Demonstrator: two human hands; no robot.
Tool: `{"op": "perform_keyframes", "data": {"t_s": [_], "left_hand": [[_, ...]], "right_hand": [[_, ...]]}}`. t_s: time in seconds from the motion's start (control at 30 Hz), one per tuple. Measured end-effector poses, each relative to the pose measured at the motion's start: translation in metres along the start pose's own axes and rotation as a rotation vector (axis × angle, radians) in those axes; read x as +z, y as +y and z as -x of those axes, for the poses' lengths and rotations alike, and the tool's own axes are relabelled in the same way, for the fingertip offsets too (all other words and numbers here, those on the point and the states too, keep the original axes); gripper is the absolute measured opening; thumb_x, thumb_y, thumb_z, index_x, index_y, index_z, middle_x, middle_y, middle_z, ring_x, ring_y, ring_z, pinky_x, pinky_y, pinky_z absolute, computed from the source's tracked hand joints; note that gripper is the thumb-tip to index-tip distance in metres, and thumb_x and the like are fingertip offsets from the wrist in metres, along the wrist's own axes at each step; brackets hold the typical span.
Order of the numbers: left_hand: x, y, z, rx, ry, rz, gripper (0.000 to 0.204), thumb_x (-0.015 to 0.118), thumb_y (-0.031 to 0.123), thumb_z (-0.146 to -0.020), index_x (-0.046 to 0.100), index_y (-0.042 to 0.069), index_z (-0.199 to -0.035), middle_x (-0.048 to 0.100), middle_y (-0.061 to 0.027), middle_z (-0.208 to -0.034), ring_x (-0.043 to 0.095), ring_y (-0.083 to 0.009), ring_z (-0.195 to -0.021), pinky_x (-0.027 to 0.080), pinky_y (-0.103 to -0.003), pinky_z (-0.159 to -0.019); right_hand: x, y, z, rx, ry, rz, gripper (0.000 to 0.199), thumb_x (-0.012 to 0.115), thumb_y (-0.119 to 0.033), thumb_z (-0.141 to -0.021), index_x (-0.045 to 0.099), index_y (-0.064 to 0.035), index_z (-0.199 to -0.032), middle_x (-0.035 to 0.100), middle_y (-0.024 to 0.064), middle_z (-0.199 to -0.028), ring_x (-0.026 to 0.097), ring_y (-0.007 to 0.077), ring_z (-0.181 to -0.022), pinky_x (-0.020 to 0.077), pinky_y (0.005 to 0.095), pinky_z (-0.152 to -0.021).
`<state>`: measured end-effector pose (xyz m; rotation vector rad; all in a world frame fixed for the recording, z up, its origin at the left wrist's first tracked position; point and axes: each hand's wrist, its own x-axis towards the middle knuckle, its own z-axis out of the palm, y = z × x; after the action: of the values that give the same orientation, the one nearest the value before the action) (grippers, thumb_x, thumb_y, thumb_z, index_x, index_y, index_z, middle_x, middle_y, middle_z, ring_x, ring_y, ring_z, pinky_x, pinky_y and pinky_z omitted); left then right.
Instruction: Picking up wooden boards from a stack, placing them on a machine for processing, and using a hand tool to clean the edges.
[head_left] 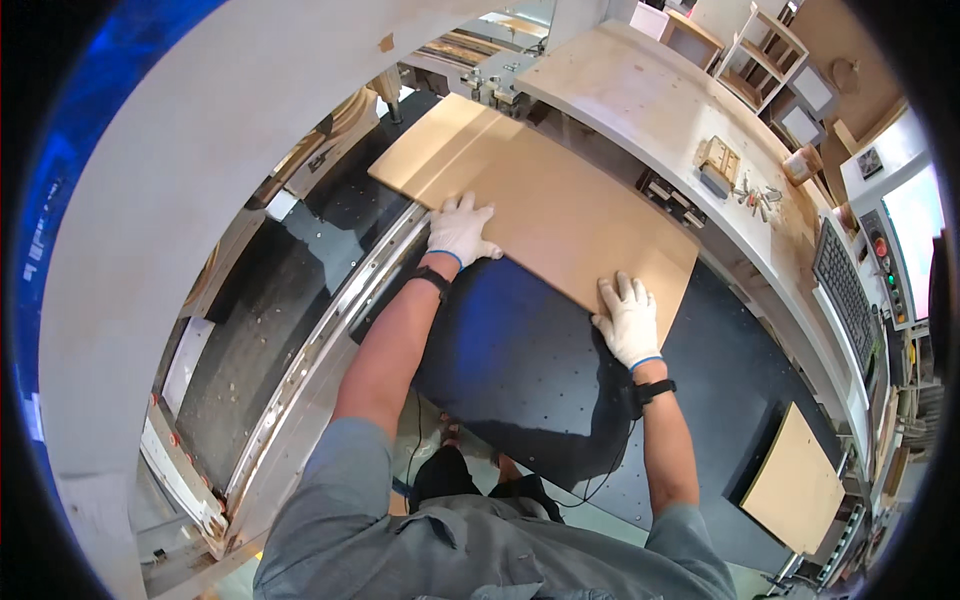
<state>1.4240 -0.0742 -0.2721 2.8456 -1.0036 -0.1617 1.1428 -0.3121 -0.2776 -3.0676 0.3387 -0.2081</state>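
Head view: I am pressing my gloved left hand (460,230) and right hand (628,320) flat, fingers spread and gripping nothing, on the wooden board's (540,200) near edge over the black machine bed (520,370).

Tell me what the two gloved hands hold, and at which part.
Both hands lie flat on the wooden board at its near edge: left hand near one corner, right hand near the other. Neither closes a grip.

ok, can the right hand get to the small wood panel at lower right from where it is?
Probably yes. The right hand rests flat on the large board; only bare dark bed lies between it and the small wood panel.
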Motion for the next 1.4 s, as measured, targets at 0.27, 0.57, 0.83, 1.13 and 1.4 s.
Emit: {"op": "perform_keyframes", "data": {"t_s": [0.27, 0.57, 0.83, 1.13, 1.4], "left_hand": [[-0.003, -0.029, -0.022, 0.076, 0.0, 0.046, 0.085, 0.092, 0.056, -0.067, 0.067, 0.027, -0.143, 0.057, -0.0134, -0.146, 0.05, -0.0408, -0.141, 0.045, -0.059, -0.108], [0.007, -0.078, -0.041, 0.24, 0.194, -0.031, 0.083, 0.082, 0.06, -0.073, 0.066, 0.024, -0.147, 0.058, -0.0168, -0.147, 0.054, -0.0399, -0.138, 0.049, -0.053, -0.11], [-0.01, -0.063, -0.032, 0.169, 0.045, 0.041, 0.077, 0.089, 0.062, -0.067, 0.074, 0.024, -0.133, 0.067, -0.013, -0.14, 0.061, -0.0379, -0.131, 0.048, -0.059, -0.105], [-0.01, -0.054, -0.025, 0.125, 0.064, 0.11, 0.079, 0.092, 0.057, -0.065, 0.073, 0.024, -0.135, 0.064, -0.0132, -0.141, 0.054, -0.0398, -0.138, 0.046, -0.059, -0.106], [0.022, -0.061, -0.045, 0.127, 0.13, 0.043, 0.086, 0.087, 0.061, -0.067, 0.067, 0.031, -0.145, 0.061, -0.0088, -0.145, 0.054, -0.0373, -0.138, 0.048, -0.058, -0.108]], "right_hand": [[0.005, -0.017, -0.018, 0.022, -0.063, 0.052, 0.076, 0.083, -0.035, -0.083, 0.058, -0.0166, -0.152, 0.047, 0.0182, -0.16, 0.045, 0.0443, -0.142, 0.036, 0.0576, -0.117], [0.007, -0.032, -0.056, -0.145, -0.019, 0.093, 0.063, 0.074, -0.028, -0.092, 0.056, -0.0199, -0.152, 0.053, 0.0193, -0.151, 0.052, 0.0446, -0.135, 0.0459, 0.0556, -0.111], [0.038, -0.003, -0.052, -0.185, -0.005, 0.141, 0.067, 0.07, -0.039, -0.098, 0.05, -0.0253, -0.16, 0.049, 0.0231, -0.16, 0.05, 0.0471, -0.142, 0.0425, 0.0542, -0.118], [0.038, -0.002, -0.041, -0.155, 0.028, 0.115, 0.066, 0.069, -0.036, -0.099, 0.05, -0.0206, -0.16, 0.048, 0.0268, -0.159, 0.05, 0.0481, -0.141, 0.042, 0.0533, -0.119], [0.026, -0.017, -0.04, -0.043, -0.032, 0.108, 0.07, 0.075, -0.034, -0.093, 0.052, -0.0215, -0.158, 0.048, 0.0232, -0.161, 0.045, 0.0496, -0.144, 0.0387, 0.0575, -0.119]]}}
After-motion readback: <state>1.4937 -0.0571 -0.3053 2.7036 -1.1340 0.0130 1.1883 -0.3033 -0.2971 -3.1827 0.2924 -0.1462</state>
